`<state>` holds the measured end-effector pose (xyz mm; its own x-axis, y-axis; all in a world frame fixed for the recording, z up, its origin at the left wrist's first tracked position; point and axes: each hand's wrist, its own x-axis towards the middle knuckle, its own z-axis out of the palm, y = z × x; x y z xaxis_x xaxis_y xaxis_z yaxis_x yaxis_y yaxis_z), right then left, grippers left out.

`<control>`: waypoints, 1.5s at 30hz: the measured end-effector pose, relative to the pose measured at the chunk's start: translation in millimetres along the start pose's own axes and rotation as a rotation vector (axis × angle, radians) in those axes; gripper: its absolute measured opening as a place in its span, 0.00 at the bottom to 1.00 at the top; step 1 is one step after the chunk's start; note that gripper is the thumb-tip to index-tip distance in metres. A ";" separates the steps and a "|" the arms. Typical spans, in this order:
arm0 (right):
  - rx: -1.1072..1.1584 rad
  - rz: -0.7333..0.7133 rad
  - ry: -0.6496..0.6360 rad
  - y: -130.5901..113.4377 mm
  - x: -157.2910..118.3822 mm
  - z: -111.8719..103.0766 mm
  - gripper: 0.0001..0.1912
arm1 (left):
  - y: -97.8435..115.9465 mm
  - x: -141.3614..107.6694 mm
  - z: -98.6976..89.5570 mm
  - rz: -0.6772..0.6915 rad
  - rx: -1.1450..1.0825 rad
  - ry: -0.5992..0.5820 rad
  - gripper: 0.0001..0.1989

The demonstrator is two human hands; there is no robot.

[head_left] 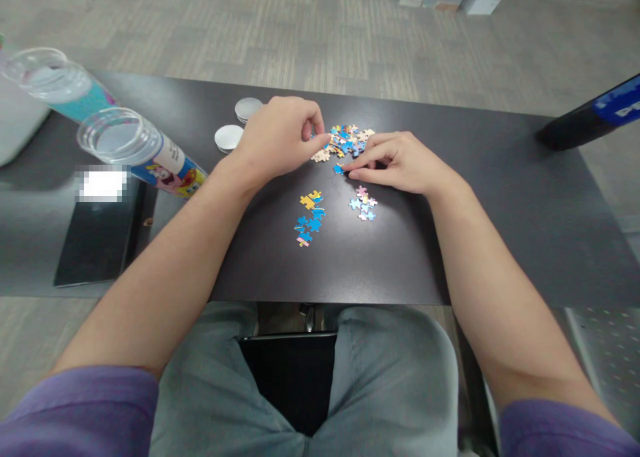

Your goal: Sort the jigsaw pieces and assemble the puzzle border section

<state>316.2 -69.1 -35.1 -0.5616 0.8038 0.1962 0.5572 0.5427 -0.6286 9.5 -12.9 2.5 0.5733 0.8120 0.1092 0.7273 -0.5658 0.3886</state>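
A heap of mixed jigsaw puzzle pieces [345,139] lies on the dark table. At its left edge is my left hand [287,137], fingers curled in and thumb close to the forefinger; whatever is between them is too small to make out. My right hand [400,163] is just in front of the heap, thumb and forefinger closed at a blue puzzle piece [339,169] on the tabletop. Nearer me, a loose column of blue and yellow pieces [314,225] lies to the left. A small cluster of pink and pale blue pieces [364,203] lies to the right.
Two clear plastic jars [113,137] [55,77] with colourful labels are on the left, near a black flat object [97,237]. White round lids [229,137] lie beyond my left wrist. A dark cylinder with a blue band [575,133] is at the right end of the table [525,243].
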 end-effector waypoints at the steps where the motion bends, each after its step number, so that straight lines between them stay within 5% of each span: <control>1: 0.020 -0.011 -0.010 -2.2 0.6 0.6 0.12 | -0.3 0.0 0.4 0.001 -0.004 -0.004 0.22; 8: 0.059 0.054 -0.069 -15.3 3.8 1.8 0.05 | -7.0 1.5 4.3 0.018 -0.006 0.007 0.23; 15: -0.011 -0.021 0.020 -9.6 2.2 3.2 0.15 | -5.9 1.5 4.7 -0.003 -0.003 -0.013 0.22; 27: 0.010 -0.074 -0.140 -31.2 10.1 15.8 0.13 | -14.2 4.7 13.8 -0.048 0.005 0.050 0.10; 35: -0.071 0.037 0.051 -14.6 6.7 12.6 0.15 | -29.1 9.7 38.8 0.005 -0.019 0.143 0.10; 45: -0.011 0.101 0.112 -2.3 7.1 16.4 0.11 | -40.6 16.7 39.8 0.044 -0.140 0.096 0.15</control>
<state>300.9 -68.7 -44.5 -0.4308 0.8764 0.2150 0.6148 0.4595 -0.6410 4.5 17.9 -47.9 0.5597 0.8008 0.2131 0.6387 -0.5807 0.5048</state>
